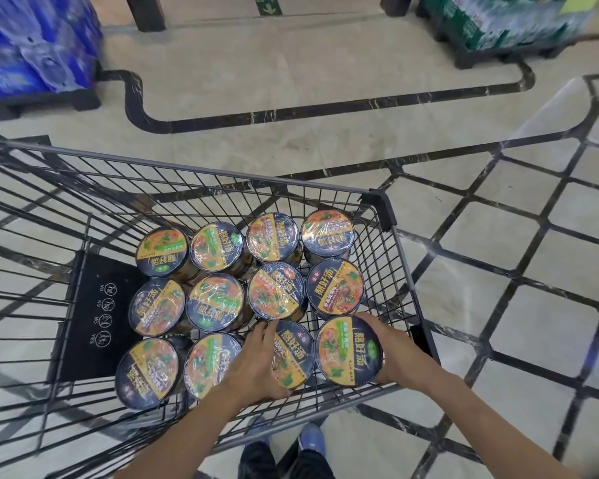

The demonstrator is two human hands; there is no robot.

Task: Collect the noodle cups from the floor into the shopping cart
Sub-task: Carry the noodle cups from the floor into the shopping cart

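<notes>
Beige marble floor [291, 74] with dark inlaid lines, blue shrink-wrapped packs [32, 43] left — green packs [498, 19] right

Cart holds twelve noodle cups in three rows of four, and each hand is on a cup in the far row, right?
Not quite. The head view shows the left hand and right hand on two noodle cups in the near row, closest to the person. The shopping cart does hold twelve cups in three rows of four.

Black lids with yellow bands and orange-red noodle pictures are shown on the noodle cups [281, 299] ahead of the hands. A dark grey wire grid is seen on the shopping cart [201, 174]. Beyond, the beige floor [291, 77] is crossed by black marbled lines.
</notes>
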